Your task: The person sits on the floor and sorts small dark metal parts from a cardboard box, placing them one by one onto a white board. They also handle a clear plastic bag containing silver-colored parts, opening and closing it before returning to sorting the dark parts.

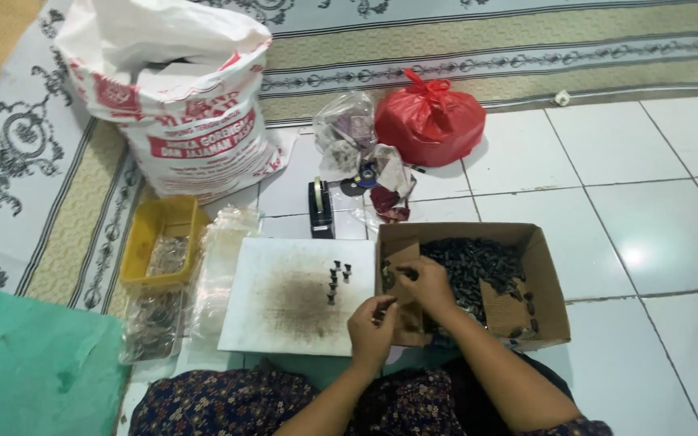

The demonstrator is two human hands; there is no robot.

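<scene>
A cardboard box [549, 274] on the tiled floor holds a heap of small black parts [470, 262]. My right hand [426, 284] is at the box's left side, its fingers pinched on a small black part. Just left of it, my left hand [373, 327] is curled around a few of the same black parts at the board's near right corner. A white board [276, 299] with a dirty brown patch lies in front of me. Several small black parts [337, 278] stand on it in a short line.
A yellow tray [163, 238] and clear plastic bags [224, 254] lie left of the board. Behind are a black tape dispenser [320, 208], a large white sack [179, 97], a red plastic bag [430, 117] and a patterned rug [18, 153]. A green cloth [34, 363] covers the near left.
</scene>
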